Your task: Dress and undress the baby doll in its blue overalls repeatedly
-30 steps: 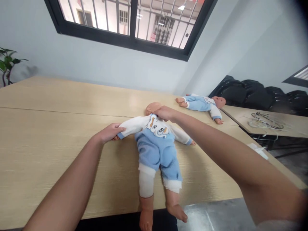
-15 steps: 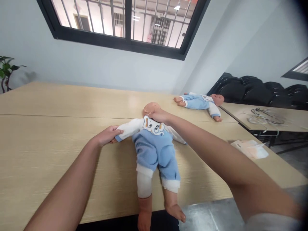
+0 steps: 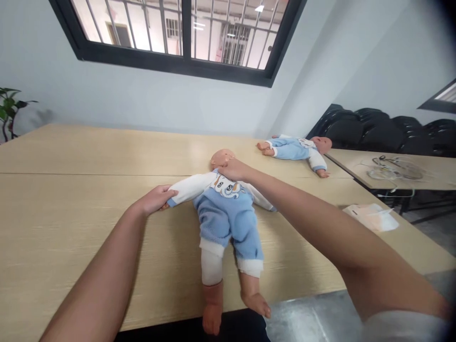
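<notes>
A baby doll point(image 3: 228, 213) in a white and blue outfit lies on its back on the wooden table, its feet toward me and over the front edge. My left hand point(image 3: 156, 199) is closed round the cuff of the doll's sleeve at the left. At the neckline, below the doll's head point(image 3: 221, 156), my right hand point(image 3: 233, 170) has its fingers closed on the outfit's collar; the fingertips are partly hidden. A white wrap point(image 3: 211, 268) covers the lower part of one leg, while the other shin is bare.
A second doll point(image 3: 292, 148) in similar clothes lies at the back right. Near the right edge is a white packet point(image 3: 372, 217). Cables point(image 3: 395, 168) lie on another table, with black chairs point(image 3: 345, 130) behind. A plant point(image 3: 12, 111) stands far left.
The collar looks pulled slightly up toward the head, and the printed face on the chest is more creased. Both hands keep their hold. The view has shifted slightly.
</notes>
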Tool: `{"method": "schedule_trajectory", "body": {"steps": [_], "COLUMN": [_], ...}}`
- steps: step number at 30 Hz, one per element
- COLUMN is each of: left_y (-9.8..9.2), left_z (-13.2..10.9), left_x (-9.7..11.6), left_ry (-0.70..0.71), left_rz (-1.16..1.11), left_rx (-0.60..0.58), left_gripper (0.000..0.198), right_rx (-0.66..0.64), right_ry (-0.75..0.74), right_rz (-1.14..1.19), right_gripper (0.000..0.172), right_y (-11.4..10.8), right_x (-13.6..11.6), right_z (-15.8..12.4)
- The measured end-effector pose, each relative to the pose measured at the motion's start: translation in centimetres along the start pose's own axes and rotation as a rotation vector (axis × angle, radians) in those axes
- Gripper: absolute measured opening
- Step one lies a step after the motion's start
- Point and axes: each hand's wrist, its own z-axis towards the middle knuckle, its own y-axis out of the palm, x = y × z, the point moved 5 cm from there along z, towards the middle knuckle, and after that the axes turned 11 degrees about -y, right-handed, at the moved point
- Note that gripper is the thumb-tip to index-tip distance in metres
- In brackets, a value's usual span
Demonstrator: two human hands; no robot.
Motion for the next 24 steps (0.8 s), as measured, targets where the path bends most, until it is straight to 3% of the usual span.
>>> {"method": "schedule_trajectory", "body": {"steps": [3, 7, 10, 12, 15, 18, 20, 22, 24], "left_y": [-1.2, -2.0, -1.7, -1.4, -1.1, -0.9, -0.6, 0.3, 2.6], "left_z": [0.0, 0.2, 0.5, 0.7, 0.8, 0.5, -0.2, -1.5, -3.0], "left_x": [0.5, 1.0, 1.2, 1.4, 1.4, 1.4, 2.2, 4.5, 8.1], "left_ry": [0.13, 0.253, 0.247, 0.232, 0.213, 0.175, 0.158, 0.219, 0.384], "left_rz": [0.139, 0.255, 0.394, 0.52, 0.626, 0.605, 0.565, 0.547, 0.564], "left_rx": [0.174, 0.428, 0.527, 0.566, 0.576, 0.561, 0.628, 0.764, 0.861], "left_gripper": [0.046, 0.054, 0.052, 0.052, 0.051, 0.049, 0.047, 0.044, 0.039], "right_rx": [0.013, 0.212, 0.312, 0.419, 0.464, 0.457, 0.464, 0.485, 0.512], "right_ry": [0.051, 0.121, 0.139, 0.156, 0.178, 0.162, 0.113, 0.086, 0.113], "right_rz": [-0.029, -0.114, -0.183, -0.231, -0.248, -0.189, -0.124, -0.033, 0.111], "right_gripper": [0.035, 0.042, 0.039, 0.047, 0.057, 0.054, 0.048, 0.044, 0.045], "right_y": [-1.1, -2.1, -0.6, 0.7, 2.4, 3.2, 3.3, 3.4, 3.6], "right_x": [1.2, 5.5, 10.0, 12.6, 15.5, 17.0, 17.3, 17.2, 17.3], "right_z": [-2.6, -8.6, -14.0, -17.5, -21.3, -23.0, -23.2, -23.2, -23.3]}}
